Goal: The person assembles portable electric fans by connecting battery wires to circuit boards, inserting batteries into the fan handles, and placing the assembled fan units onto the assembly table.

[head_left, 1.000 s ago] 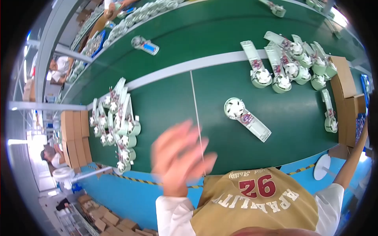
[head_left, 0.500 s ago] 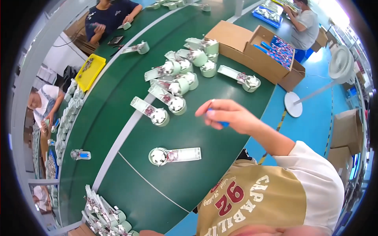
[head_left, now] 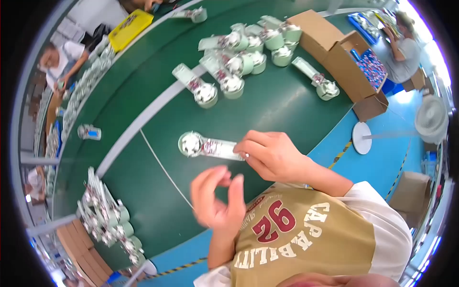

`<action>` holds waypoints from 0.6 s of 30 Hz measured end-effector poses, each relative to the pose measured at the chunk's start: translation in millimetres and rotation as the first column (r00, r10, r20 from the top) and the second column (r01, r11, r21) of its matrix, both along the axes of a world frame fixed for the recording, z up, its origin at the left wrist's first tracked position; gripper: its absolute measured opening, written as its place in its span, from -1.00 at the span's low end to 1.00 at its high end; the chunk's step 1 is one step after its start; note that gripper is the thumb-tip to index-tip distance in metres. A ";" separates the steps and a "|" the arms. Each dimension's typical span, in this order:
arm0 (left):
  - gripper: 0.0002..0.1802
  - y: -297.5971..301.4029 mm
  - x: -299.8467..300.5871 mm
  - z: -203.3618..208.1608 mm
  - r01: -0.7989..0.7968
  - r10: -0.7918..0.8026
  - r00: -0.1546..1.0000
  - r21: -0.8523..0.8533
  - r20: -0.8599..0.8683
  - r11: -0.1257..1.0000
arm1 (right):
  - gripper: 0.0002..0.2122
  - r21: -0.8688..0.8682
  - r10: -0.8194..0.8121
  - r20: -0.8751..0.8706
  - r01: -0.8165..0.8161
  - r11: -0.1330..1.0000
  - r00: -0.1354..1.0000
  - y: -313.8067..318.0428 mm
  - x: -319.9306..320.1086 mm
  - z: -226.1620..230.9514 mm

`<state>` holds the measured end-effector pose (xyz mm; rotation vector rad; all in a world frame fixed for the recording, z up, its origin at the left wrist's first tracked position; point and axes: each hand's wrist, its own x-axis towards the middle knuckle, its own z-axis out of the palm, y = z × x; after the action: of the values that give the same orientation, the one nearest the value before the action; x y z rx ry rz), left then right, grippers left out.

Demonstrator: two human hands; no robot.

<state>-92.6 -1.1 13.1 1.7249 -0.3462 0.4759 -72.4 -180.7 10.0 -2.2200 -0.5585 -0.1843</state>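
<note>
A pale green handheld-fan housing (head_left: pixel 220 149) lies open on the green table, its round end with white parts to the left and its straight handle to the right. Thin dark red wires show near the joint of the two. Over the handle's right end is my right hand (head_left: pixel 271 154), thumb and fingers pinched together. Whatever is between those fingertips is mostly hidden; only a tiny pale spot shows. Nearer to me, my left hand (head_left: pixel 217 198) hovers below the housing, slightly blurred, its fingers curved and apart with nothing in them.
Several similar housings (head_left: pixel 234 62) cluster at the far side, and more are piled (head_left: pixel 107 215) at near left. One housing (head_left: pixel 325 88) lies by a cardboard box (head_left: pixel 346 62) of small blue and pink pieces. A yellow tray (head_left: pixel 130 29) and co-workers are beyond; a standing fan (head_left: pixel 430 119) is right.
My right hand has moved down to the housing's handle; the small blue piece seen in it before is now hidden. My left hand has come into view. The whole view has shifted.
</note>
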 end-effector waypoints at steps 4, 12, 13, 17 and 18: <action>-0.72 -10.1 1.7 -32.4 -0.009 0.017 0.986 0.048 -0.168 0.999 | -0.64 -0.133 -0.128 0.264 0.168 0.977 0.956 15.8 0.1 -16.1; -0.85 -5.6 6.8 -45.9 0.004 -0.032 0.971 -0.118 -0.238 0.993 | -0.70 -0.177 -0.140 0.157 0.167 0.970 0.978 27.4 -6.8 -25.4; -0.85 -6.3 7.0 -48.8 0.007 -0.041 0.968 -0.136 -0.248 0.991 | -0.75 -0.116 -0.178 0.039 0.182 0.977 0.983 23.9 -8.5 -26.3; -0.89 8.8 6.0 -58.4 0.016 -0.017 0.978 -0.007 -0.210 1.000 | -0.87 0.348 -0.020 -0.580 0.269 0.898 0.815 20.4 -12.9 -20.6; -0.89 11.1 2.1 -57.4 0.023 -0.025 0.981 -0.010 -0.190 1.000 | -0.89 0.419 0.085 -0.721 0.336 0.844 0.687 19.0 -13.4 -11.5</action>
<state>-90.5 10.0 -44.2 1.7406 -0.2267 0.2910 -85.8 -161.7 -1.5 -1.5888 0.1068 0.4251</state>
